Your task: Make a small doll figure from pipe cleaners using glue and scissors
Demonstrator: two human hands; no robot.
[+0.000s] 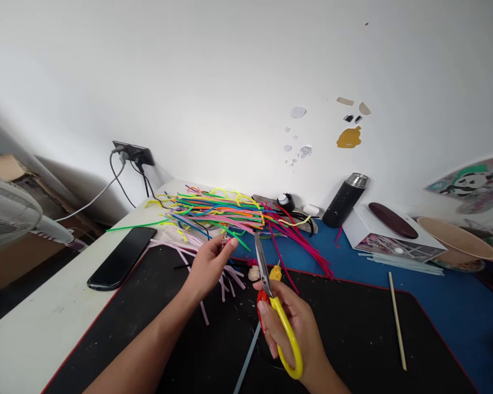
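My right hand [302, 320] is closed around scissors [285, 334] with one yellow and one red handle. Their blades point away from me, toward a pile of colourful pipe cleaners [217, 210], and look nearly closed. To the left of the blades, my left hand [207, 265] is closed in a pinch around something small that I cannot make out. Pale pink pipe cleaners [205, 312] lie under and around that hand. Just beyond my right hand are a small yellow figure [275, 272] and a small pale piece with a reddish top [253, 272].
A black mat [353, 334] covers the near table. A phone [121, 260] lies left, a thin wooden stick [397, 323] right. A black flask [345, 201], a white box [388, 232] with a dark case [393, 220], and a bowl [456, 238] stand along the wall. A glue-stick-like translucent rod [248, 358] lies in front.
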